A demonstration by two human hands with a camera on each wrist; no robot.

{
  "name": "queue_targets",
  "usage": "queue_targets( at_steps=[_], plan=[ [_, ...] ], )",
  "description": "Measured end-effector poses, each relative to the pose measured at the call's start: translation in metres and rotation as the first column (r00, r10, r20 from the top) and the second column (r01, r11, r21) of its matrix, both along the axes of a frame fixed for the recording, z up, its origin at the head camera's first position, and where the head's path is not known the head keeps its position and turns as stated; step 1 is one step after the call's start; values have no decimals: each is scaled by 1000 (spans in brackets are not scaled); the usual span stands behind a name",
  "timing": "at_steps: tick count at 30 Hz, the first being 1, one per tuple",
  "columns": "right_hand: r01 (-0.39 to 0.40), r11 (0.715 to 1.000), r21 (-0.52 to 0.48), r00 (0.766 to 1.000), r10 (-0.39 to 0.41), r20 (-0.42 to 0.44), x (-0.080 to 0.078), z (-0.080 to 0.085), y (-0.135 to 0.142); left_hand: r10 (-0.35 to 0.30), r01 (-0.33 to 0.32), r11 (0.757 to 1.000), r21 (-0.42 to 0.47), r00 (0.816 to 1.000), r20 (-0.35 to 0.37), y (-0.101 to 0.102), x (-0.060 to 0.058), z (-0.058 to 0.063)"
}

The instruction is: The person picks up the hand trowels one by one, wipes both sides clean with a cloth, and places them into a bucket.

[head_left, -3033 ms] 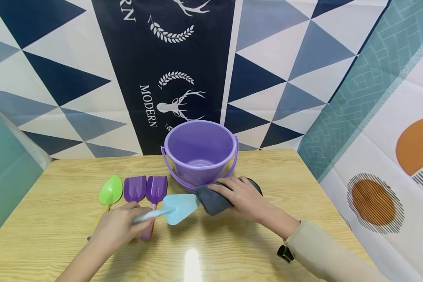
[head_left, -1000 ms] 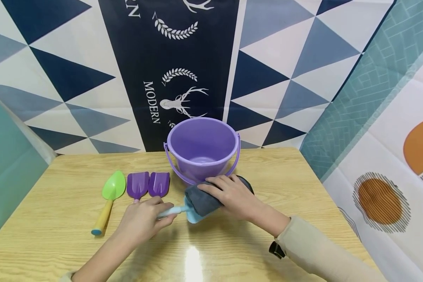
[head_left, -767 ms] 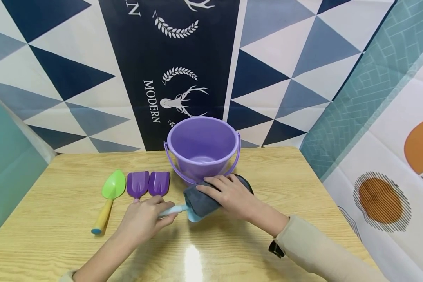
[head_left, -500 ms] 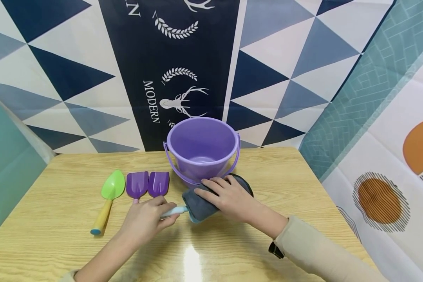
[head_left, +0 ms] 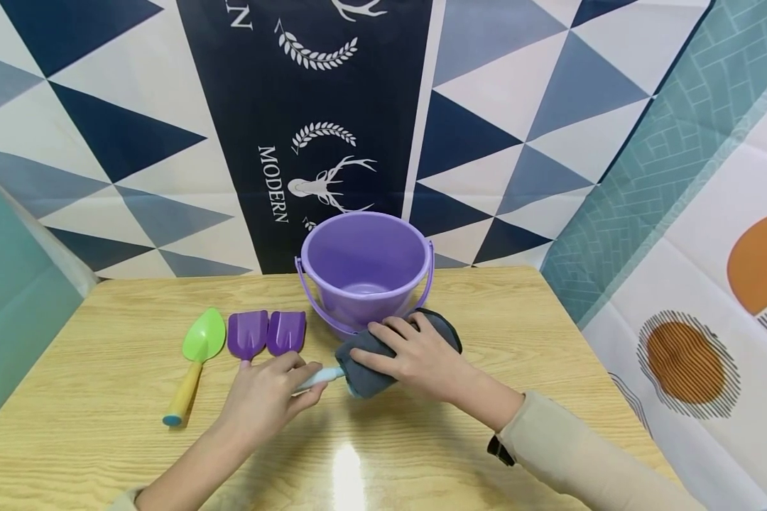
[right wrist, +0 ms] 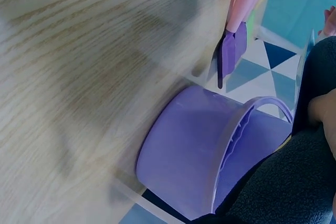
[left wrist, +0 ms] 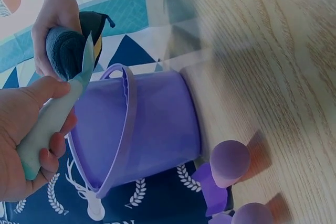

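My left hand [head_left: 262, 397] pinches the pale blue handle of a toy shovel [head_left: 319, 379] between thumb and fingers, above the table. Most of its light blue blade is hidden behind a dark grey cloth [head_left: 366, 369]; in the left wrist view the blade [left wrist: 88, 59] stands edge-on against the cloth's folded end. My right hand [head_left: 422, 358] grips this cloth from above, fingers spread and bent over it. The cloth [right wrist: 283, 182] looks fluffy and has a dark edge. Just behind both hands stands a purple bucket [head_left: 358, 304], upright, its handle hanging down in front.
Left of the bucket lie a green shovel [head_left: 204, 337] with a yellow handle and two purple shovels, one [head_left: 248, 335] beside the other [head_left: 286, 333]. My left hand partly covers their handles. Patterned wall sheets [head_left: 479, 142] border the wooden table [head_left: 498, 305].
Since three seconds ago, the left hand has brought the shovel rightward to the cloth, and its blade has gone from uncovered to mostly covered. Lately the cloth has shifted slightly along the blade.
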State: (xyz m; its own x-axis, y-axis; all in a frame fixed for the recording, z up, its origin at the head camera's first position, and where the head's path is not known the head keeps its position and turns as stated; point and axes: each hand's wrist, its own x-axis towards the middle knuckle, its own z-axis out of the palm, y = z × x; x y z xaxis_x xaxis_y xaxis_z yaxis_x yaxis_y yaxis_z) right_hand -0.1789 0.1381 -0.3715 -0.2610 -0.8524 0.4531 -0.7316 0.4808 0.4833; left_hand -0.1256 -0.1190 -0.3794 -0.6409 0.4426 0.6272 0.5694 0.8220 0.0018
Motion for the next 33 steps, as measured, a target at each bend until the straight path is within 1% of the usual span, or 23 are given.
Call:
queue_targets(
  at_steps=[2,5,10,12,16,19,25,27,30,33],
  plan=[
    [3,1000,1,1000,-3,-3,0,2,2,-6,6,1000,10,1000,-23,-1,-1,0],
    [0,1000,-11,1000,0,-20,0,4,7,-14,15,999,29,999,-37,-3,-1,1],
    [-4,997,-72,1000,3,-6,-2,5,13,-19,22,999,49,998,-55,-7,-1,3],
    [-2,995,-101,1000,3,10,-2,7,14,-8,11,999,51,999,-51,-8,-1,4],
    [5,990,-142,1000,-1,28,-1,10,10,14,-13,999,48,1000,-19,-8,-1,5],
    [1,987,-160,1000,4,31,0,12,5,14,-13,999,41,1000,-21,-6,0,6],
    [-10,988,-152,1000,12,17,0,14,-5,4,-2,1000,26,998,-60,-1,-2,4],
    [-6,991,-137,1000,8,13,0,13,-7,-11,13,999,32,997,-78,-1,-2,4],
    [-14,993,-121,1000,12,-16,0,11,-7,-39,44,998,45,993,-114,-1,-2,2],
    [-7,994,-106,999,3,-37,1,10,-4,-48,55,997,46,990,-133,-2,-1,1]
  ],
)
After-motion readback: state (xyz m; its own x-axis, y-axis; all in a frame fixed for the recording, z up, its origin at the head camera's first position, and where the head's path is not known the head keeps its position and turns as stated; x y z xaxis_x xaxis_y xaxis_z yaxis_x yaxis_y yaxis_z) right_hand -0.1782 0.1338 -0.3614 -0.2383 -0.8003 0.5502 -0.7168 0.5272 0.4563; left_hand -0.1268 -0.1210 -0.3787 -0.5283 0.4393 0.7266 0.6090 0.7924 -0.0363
